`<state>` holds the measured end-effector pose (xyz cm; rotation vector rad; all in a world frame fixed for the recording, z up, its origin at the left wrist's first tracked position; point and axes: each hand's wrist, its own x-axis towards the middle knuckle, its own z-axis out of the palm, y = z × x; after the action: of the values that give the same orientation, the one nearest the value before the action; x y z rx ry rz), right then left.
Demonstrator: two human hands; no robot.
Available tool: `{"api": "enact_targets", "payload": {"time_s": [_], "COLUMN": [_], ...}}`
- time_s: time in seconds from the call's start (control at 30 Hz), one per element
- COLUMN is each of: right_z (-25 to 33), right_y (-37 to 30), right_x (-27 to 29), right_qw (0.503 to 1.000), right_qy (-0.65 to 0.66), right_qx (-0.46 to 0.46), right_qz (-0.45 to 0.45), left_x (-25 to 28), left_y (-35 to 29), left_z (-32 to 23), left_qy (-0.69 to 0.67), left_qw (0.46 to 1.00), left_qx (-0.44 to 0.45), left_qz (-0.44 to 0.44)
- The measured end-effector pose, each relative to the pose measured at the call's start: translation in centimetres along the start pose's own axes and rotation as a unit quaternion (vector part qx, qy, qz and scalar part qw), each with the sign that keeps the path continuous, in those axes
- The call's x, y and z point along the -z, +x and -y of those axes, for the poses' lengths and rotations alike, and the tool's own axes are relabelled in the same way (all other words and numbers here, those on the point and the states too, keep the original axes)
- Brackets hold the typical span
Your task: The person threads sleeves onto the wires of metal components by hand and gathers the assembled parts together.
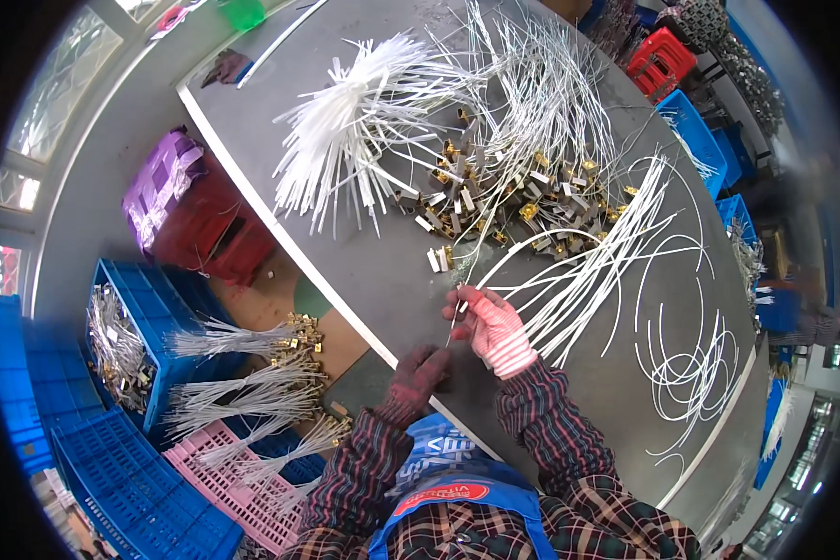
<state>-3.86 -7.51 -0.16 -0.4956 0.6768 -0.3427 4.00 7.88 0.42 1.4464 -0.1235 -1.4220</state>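
Observation:
Both my hands wear knitted gloves and meet near the table's front left edge. My left hand (pixel 417 378), in a dark red glove, is closed with its fingertips on the lower end of a thin wire (pixel 452 332). Above it, my right hand (pixel 491 327), in a pink and white glove, pinches the same wire higher up. What else sits in its fingers is too small to tell. Just beyond lies a pile of small metal and brass parts (pixel 529 212) with wires attached. White tubes (pixel 583 280) spread out to the right of my right hand.
A bundle of white tubes (pixel 322 140) and long thin wires (pixel 550 89) cover the far part of the grey table (pixel 345 266). Left of it stand blue crates (pixel 140 476), a pink crate (pixel 219 457) with wired parts (pixel 242 401), and a red stool (pixel 219 233).

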Motion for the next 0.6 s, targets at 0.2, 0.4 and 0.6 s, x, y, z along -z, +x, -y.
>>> {"api": "enact_targets", "payload": {"time_s": [0.2,0.4,0.6], "right_z": [-1.0,-2.2,-2.0], "right_y": [1.5,0.0,-1.5], "right_x": [0.8,-0.4,-1.4], "right_qw": [0.999,0.998,0.995], "right_qy": [0.03,0.01,-0.077], "right_qx": [0.007,0.034,0.063], "right_qz": [-0.011,-0.055,-0.025], "left_x": [13.3,16.4,11.3], "left_y": [-10.1,-16.8,-14.2], "left_z": [13.3,13.0,10.0], "left_qy": [0.224,0.502,-0.031], "left_qw": [0.967,0.845,0.99], "left_qx": [0.088,0.183,0.094], "left_qz": [0.083,0.027,-0.1]}}
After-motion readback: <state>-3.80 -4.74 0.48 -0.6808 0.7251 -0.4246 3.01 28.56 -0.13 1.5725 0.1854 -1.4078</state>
